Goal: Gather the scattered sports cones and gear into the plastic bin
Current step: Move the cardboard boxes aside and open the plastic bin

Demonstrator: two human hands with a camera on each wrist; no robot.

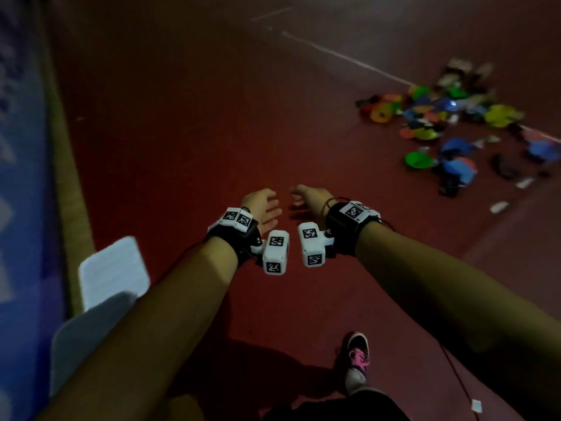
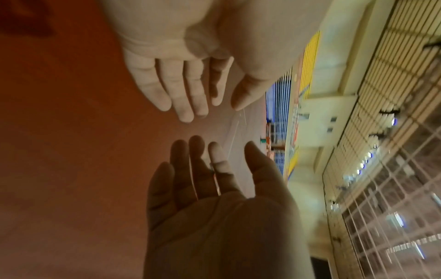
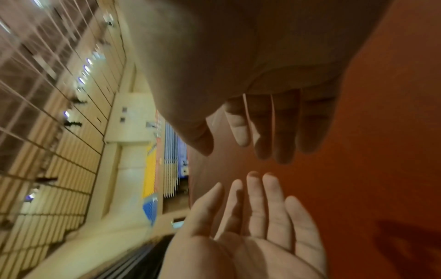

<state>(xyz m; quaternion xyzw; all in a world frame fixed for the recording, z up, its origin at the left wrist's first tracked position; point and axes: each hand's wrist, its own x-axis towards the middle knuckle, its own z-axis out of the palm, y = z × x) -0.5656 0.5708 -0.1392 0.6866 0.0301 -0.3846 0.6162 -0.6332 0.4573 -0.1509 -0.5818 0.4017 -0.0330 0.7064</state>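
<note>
Two bare hands reach forward over a dull red sports floor (image 1: 188, 123), palms turned toward each other, close together but not touching. Left hand (image 1: 263, 208) and right hand (image 1: 309, 197) both have fingers straight and relaxed, spread fairly wide, holding nothing. Each wrist wears a black strap with white box-shaped camera housings (image 1: 275, 252) printed with black-and-white square markers.

Scattered cones and gear (image 1: 449, 117) lie in a blurred heap at about two o'clock from the hands, well apart from them: flat disc-shaped cones in yellow, green, blue and orange, mixed with dark items too blurred to name. White painted lines (image 1: 343, 56) cross the floor beside the heap. Nothing lies between hands and heap but bare floor.

At eight o'clock, a pale, rounded-cornered plastic shape (image 1: 112, 268) shows behind the left forearm; whether it is the bin cannot be told. A blue padded wall (image 1: 21, 177) runs along nine o'clock. One dark shoe with pink laces (image 1: 358, 357) stands at six o'clock.

Only the wrist views show the palms: the left hand (image 2: 214, 217) and right hand (image 3: 238, 56) close up, smooth and empty, plus a hall with slatted walls (image 2: 393, 56) and a gridded ceiling.
</note>
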